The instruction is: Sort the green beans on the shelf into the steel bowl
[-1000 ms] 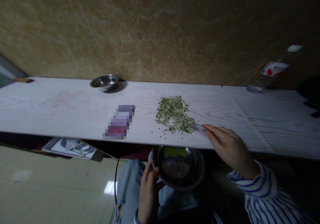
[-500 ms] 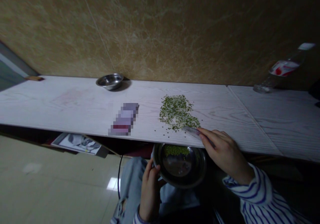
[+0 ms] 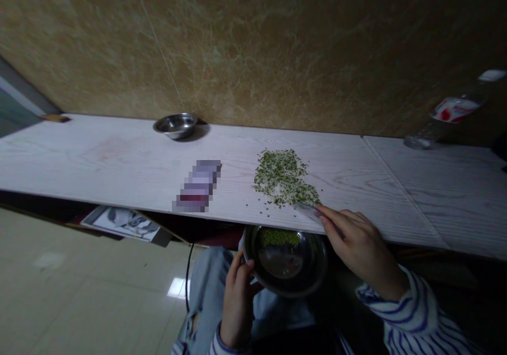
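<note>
Small green beans, which look like mung beans, lie spread on the white wood-grain table. At their near edge my right hand grips a thin, pale, blade-like tool; its exact kind is unclear. The tool's tip rests at or just over the table top. Below the table edge, my left hand holds the left rim of a large metal bowl, with the thumb on the rim. More green beans sit at the bowl's far side. The table edge hides part of the far rim.
A smaller metal bowl stands near the wall. Left of the beans lies a pixelated flat object. A clear plastic bottle stands at the right. An open drawer juts out under the table at left.
The view has shifted slightly. My right hand and the tool stay at the near edge of the beans, with barely any movement. My left hand keeps its hold on the bowl.
</note>
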Demonstrator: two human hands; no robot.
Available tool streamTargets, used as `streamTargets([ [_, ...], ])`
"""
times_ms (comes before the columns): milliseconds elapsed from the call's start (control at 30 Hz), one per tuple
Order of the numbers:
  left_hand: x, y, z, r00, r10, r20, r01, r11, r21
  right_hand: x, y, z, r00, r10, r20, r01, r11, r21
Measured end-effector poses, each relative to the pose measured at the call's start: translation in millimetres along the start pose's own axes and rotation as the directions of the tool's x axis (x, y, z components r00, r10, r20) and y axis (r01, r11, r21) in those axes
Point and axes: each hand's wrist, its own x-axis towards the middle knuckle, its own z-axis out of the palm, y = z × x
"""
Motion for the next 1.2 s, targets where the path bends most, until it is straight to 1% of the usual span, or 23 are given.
streamTargets([
  [167, -1.0, 3.2, 1.8, 1.000, 0.008, 0.024, -0.008, 1.000, 0.005, -3.8, -2.6, -2.0, 0.999, -0.004, 0.032, 0.002, 0.999, 0.044],
  [300, -1.5, 4.0, 3.0, 1.000, -0.014, -0.002, 0.014, 1.000, 0.012, -1.8, -0.3, -4.1, 0.999, 0.033, -0.001, -0.033, 0.999, 0.013],
  [400, -0.7, 2.9, 2.9, 1.000, -0.011, 0.003, 0.011, 1.000, 0.007, -0.4, -0.6, -3.4, 1.000, 0.019, 0.012, -0.019, 1.000, 0.002],
  [600, 1.1, -0.1, 2.3, 1.000, -0.003, 0.003, 0.003, 1.000, 0.016, 1.5, -18.3, -0.5, 0.999, -0.008, 0.044, 0.006, 0.999, 0.041],
  [733, 0.6, -0.8, 2.5, 1.000, 0.004, -0.021, -0.004, 1.000, 0.027, 6.9, -33.4, 3.7, 0.998, -0.025, 0.058, 0.022, 0.997, 0.067],
  [833, -0.2, -0.6, 1.7, 1.000, 0.012, -0.010, -0.012, 1.000, 0.020, 12.0, -41.4, 7.8, 0.996, -0.041, 0.076, 0.035, 0.996, 0.079],
  [1000, 0.0, 0.4, -0.7, 1.000, 0.002, 0.012, -0.002, 1.000, 0.011, 19.7, -44.3, 13.9, 0.998, -0.037, 0.052, 0.034, 0.997, 0.069],
  [1200, 2.0, 0.8, -1.7, 0.999, 0.000, -0.044, 0.000, 1.000, 0.001, 25.0, -43.8, 20.1, 0.998, -0.029, 0.052, 0.025, 0.997, 0.072],
])
